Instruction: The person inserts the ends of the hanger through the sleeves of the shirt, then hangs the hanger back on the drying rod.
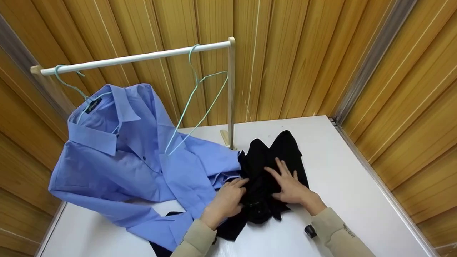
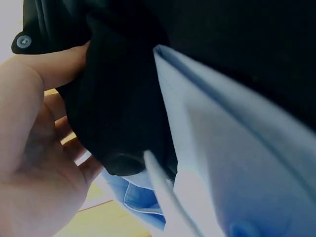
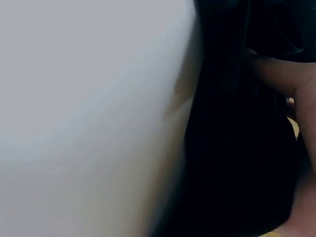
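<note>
A bunched black garment (image 1: pixel 291 148) lies on the white table, against the hem of a blue shirt (image 1: pixel 185 167). My left hand (image 1: pixel 225 200) is at its left part; the left wrist view has that hand (image 2: pixel 44 163) with thumb and fingers round the black cloth (image 2: pixel 123 108), a button (image 2: pixel 23 41) above the thumb. Fingers spread, my right hand (image 1: pixel 291 187) rests on the garment's right part. From the right wrist, part of the hand (image 3: pixel 301 89) shows with its thumb against the dark fabric (image 3: pixel 237 148).
A rack with a white rail (image 1: pixel 142 58) stands at the back left. The blue shirt hangs there on a pale green hanger (image 1: pixel 68 84); another hanger (image 1: pixel 185 107) hangs without clothing near the right post (image 1: pixel 231 96). More black cloth (image 1: pixel 159 250) shows under the shirt's sleeve.
</note>
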A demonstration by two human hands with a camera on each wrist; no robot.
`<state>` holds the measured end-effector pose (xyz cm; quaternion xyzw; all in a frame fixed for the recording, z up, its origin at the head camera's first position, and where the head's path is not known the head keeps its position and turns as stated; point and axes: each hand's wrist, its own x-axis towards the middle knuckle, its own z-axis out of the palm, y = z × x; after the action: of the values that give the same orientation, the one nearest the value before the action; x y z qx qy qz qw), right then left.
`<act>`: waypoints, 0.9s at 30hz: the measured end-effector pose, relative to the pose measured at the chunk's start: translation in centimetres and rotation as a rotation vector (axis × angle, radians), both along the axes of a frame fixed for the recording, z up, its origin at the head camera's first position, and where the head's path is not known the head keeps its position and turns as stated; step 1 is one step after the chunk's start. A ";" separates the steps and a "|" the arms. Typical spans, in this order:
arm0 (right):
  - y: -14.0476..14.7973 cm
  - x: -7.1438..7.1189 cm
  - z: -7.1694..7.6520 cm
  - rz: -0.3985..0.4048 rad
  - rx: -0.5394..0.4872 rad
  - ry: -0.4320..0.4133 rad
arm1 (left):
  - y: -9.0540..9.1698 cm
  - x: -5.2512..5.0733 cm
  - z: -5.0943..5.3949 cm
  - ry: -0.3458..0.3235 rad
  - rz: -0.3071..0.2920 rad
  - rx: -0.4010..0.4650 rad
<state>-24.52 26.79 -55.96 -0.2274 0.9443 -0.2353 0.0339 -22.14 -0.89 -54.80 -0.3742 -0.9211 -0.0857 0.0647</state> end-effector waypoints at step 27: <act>0.4 -1.4 -1.1 0.044 -0.159 0.002 | 0.6 0.4 -0.5 0.051 0.138 -0.034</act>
<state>-25.89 27.17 -57.04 -0.2504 0.9175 -0.3084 0.0200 -21.71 -0.32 -55.34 -0.3132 -0.9440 -0.0560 0.0876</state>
